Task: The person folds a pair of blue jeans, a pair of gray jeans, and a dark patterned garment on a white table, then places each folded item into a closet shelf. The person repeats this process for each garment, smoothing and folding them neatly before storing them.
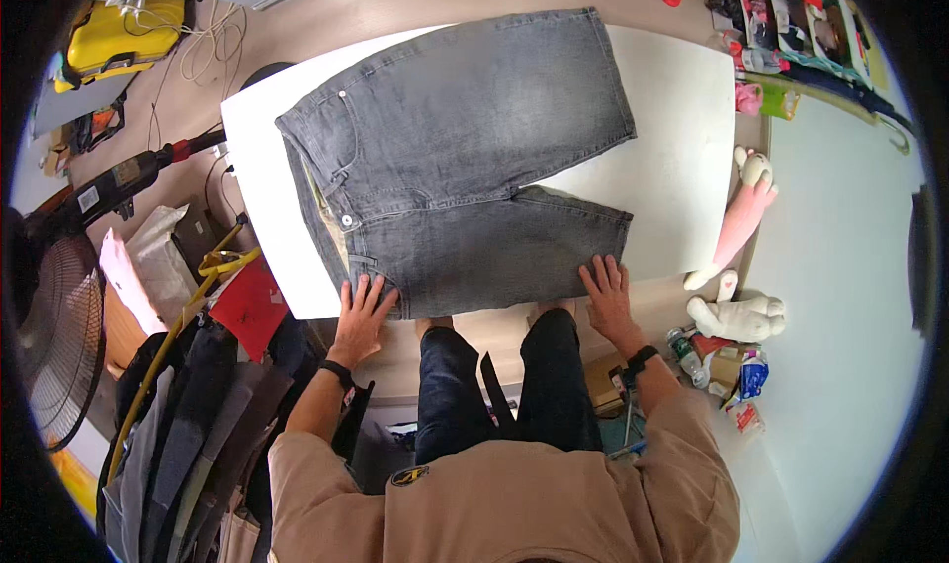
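Observation:
A pair of dark grey denim shorts [455,118] lies spread out on a white table [682,168], its waistband to the left and its leg openings to the right. The button and the open front of the waist show at the left side. My left hand [363,316] rests on the near corner of the waistband, fingers spread. On the near leg's hem corner lies my right hand [608,296], with fingers stretched out flat. Both hands press on the cloth without gripping it.
Left of the table stand a fan [64,336] and a rack of hanging dark clothes [188,454]. A yellow case [129,34] sits at the far left. Plush toys [736,316] and a plastic bottle [687,355] lie to the right.

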Available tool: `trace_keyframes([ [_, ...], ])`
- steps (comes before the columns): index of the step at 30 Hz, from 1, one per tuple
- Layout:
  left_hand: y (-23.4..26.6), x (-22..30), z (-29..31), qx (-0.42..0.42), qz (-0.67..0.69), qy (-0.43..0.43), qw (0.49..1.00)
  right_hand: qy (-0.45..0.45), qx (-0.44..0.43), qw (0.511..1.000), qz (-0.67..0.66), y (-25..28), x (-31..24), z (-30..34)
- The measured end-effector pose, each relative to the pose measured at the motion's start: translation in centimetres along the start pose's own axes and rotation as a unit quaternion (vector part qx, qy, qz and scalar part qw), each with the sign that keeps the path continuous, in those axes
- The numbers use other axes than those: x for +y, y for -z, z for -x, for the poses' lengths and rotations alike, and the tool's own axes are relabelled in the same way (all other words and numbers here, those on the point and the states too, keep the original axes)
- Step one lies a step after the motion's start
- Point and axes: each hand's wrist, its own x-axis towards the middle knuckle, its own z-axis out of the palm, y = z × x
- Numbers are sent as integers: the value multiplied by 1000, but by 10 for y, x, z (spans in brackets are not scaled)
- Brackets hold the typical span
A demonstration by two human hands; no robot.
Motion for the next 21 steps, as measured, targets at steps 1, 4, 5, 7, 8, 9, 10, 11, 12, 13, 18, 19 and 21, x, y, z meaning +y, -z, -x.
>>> trace_keyframes([
  [1,-9,0,2,-39,-58,-4,998,-2,-1,1000,-4,-9,3,2],
  [4,-30,-6,3,-34,-119,4,992,3,40,999,12,-34,14,4],
  [5,-33,-7,2,-11,-88,11,996,14,78,997,13,-40,19,4],
  [7,-47,-14,7,21,-104,-1,994,26,119,993,9,-48,25,-1],
  [8,-48,-15,9,56,-118,-15,991,33,137,990,-2,-40,26,-4],
  [9,-47,-15,11,79,-106,-18,991,41,156,987,-13,-32,27,-5],
  [10,-42,-15,11,80,-108,-18,991,40,159,986,-14,-27,27,-5],
  [11,-36,-16,11,70,-89,-24,993,42,149,988,-23,-22,27,-5],
  [12,-29,-16,12,61,-69,-29,995,45,140,989,-30,-16,27,-5],
  [13,-22,-16,11,66,-74,-27,995,47,146,988,-29,-10,28,-5],
  [18,11,-15,10,74,28,-16,997,78,96,971,-204,13,39,-1],
  [19,18,-16,12,82,25,-16,996,81,103,971,-199,20,38,0],
  [21,34,-18,16,83,130,16,988,-47,-3,943,-329,37,37,2],
])
